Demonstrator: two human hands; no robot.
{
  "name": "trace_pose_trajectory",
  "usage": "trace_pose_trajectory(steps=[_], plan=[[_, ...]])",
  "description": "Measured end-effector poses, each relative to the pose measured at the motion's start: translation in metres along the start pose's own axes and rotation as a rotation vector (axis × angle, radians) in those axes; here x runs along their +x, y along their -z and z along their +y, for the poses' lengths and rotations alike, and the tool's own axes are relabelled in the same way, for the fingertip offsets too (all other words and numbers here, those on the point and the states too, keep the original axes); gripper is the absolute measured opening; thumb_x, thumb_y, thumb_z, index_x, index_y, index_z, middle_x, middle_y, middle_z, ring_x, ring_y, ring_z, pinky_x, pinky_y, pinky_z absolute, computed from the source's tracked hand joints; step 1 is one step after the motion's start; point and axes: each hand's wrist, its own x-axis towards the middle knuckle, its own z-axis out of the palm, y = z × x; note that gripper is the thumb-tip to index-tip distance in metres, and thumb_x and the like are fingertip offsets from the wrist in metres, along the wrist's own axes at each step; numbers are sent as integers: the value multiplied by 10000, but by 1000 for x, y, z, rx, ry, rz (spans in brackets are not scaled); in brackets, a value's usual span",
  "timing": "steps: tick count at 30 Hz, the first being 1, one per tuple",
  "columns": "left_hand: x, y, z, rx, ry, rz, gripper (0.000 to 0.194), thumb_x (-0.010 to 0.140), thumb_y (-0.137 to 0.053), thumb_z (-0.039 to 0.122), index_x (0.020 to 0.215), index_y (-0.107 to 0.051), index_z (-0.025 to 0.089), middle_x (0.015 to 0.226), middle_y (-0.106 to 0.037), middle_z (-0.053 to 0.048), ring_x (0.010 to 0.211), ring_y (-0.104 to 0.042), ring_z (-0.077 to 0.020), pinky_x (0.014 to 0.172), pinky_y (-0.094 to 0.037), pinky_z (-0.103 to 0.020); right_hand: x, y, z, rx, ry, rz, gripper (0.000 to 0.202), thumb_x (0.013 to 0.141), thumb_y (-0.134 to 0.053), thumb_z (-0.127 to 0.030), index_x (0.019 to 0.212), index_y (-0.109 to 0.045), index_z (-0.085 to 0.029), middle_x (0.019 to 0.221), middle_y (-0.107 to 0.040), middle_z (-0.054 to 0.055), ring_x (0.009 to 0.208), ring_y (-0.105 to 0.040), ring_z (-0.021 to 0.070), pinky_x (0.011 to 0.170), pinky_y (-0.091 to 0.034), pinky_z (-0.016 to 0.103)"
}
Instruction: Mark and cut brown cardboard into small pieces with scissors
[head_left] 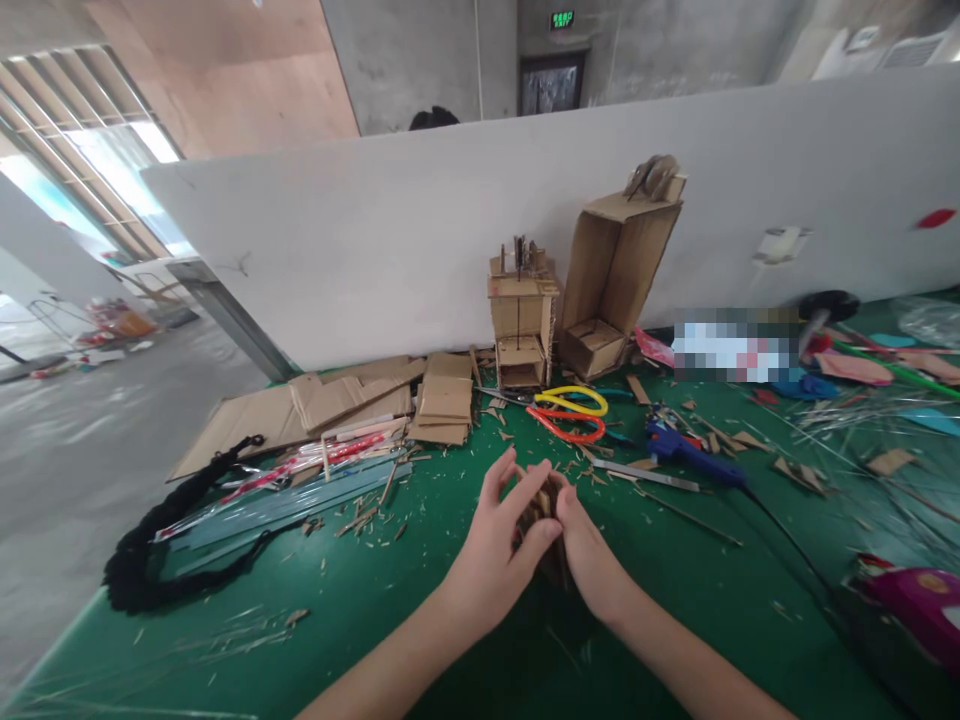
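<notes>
Both my hands meet above the front middle of the green table. My left hand (pixel 495 535) curves over a small clump of brown cardboard pieces (pixel 537 508), its fingers bent and its thumb across the near side. From the other side my right hand (pixel 589 555) presses against the same clump, fingers mostly hidden. The palms cover much of the clump, so its exact shape does not show. Just beyond the hands lie scissors (pixel 574 415) with yellow and orange handles. To their right are a flat metal tool (pixel 645 474) and a blue glue gun (pixel 694 453).
Two cardboard structures, a small one (pixel 521 325) and a taller one (pixel 622 265), stand against the white partition (pixel 375 235). Cardboard sheets (pixel 247 420) and a black braided cord (pixel 139 570) lie left. A magenta tape dispenser (pixel 911 605) sits right, with plastic strips and scraps about.
</notes>
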Motion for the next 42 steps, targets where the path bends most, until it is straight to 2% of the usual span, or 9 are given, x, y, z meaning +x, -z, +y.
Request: trace_pose_trajectory(steps=[8, 11, 15, 19, 23, 27, 31, 36, 42], plan=[[-1, -9, -17, -62, -139, -117, 784, 820, -559, 391, 1446, -109, 248, 1505, -127, -114, 1388, -78, -279, 1112, -183, -467, -1, -2, -14, -130, -26, 0, 552, 857, -348, -627, 1302, -401, -303, 1404, -403, 29, 1342, -264, 172, 1097, -255, 356], [3, -4, -22, -64, -153, -118, 728, 805, -589, 367, 1415, -207, 263, 1454, -242, -116, 1360, -188, -262, 1103, -205, -459, -1, 1, -7, -65, -68, -80, 556, 890, -291, -599, 1368, -326, -318, 1446, -346, 18, 1344, -261, 158, 1103, -240, 364], [11, 9, -20, -101, -144, -46, 494, 814, -572, 324, 1281, -428, 254, 1289, -434, -108, 1247, -365, -256, 1061, -273, -450, 2, 5, -1, -34, -95, -88, 564, 887, -333, -583, 1376, -321, -303, 1438, -357, 39, 1327, -304, 200, 1045, -344, 410], [16, 15, -19, -419, 55, 166, 366, 849, -493, 408, 1172, -486, 235, 1160, -525, -86, 1042, -527, -227, 908, -426, -379, 4, 6, -8, -147, -73, -54, 565, 881, -369, -550, 1370, -306, -274, 1370, -418, 98, 1180, -484, 255, 903, -473, 460], [18, 12, -15, -881, 331, 228, 352, 848, -457, 491, 1068, -501, 220, 900, -581, -20, 777, -593, -166, 670, -487, -280, 2, 4, -20, -599, 176, -65, 501, 843, -523, -360, 1315, -382, -272, 1323, -421, 84, 1179, -449, 245, 992, -383, 458], [14, 6, -6, -999, 427, 192, 462, 814, -528, 496, 1209, -481, 262, 887, -589, -4, 813, -603, -161, 719, -483, -273, -3, 2, -28, -768, 312, -198, 526, 793, -597, -283, 1280, -399, -260, 1270, -436, 77, 1187, -421, 222, 1025, -343, 413], [10, 6, 0, -1043, 500, 99, 638, 807, -539, 509, 1377, -285, 377, 1001, -598, -10, 937, -606, -191, 811, -475, -316, -4, 4, -32, -853, 335, -265, 733, 677, -723, -409, 1292, -362, -240, 1339, -363, 99, 1227, -370, 256, 1022, -342, 409], [8, 8, -2, -1053, 501, -64, 873, 742, -673, 396, 1431, -139, 337, 1190, -566, -73, 1055, -575, -225, 937, -415, -377, -3, 4, -36, -1020, 314, -189, 604, 640, -731, -445, 1121, -437, -227, 1114, -509, 84, 1020, -495, 254, 829, -457, 416], [6, 11, -5, -1092, 511, -299, 857, 706, -717, 347, 1412, -237, 274, 1322, -472, -136, 1110, -547, -252, 955, -403, -402, -6, 2, -37, -1066, 319, -222, 939, 497, -750, -612, 1285, -367, -273, 1167, -454, 106, 1064, -445, 304, 831, -446, 472]])
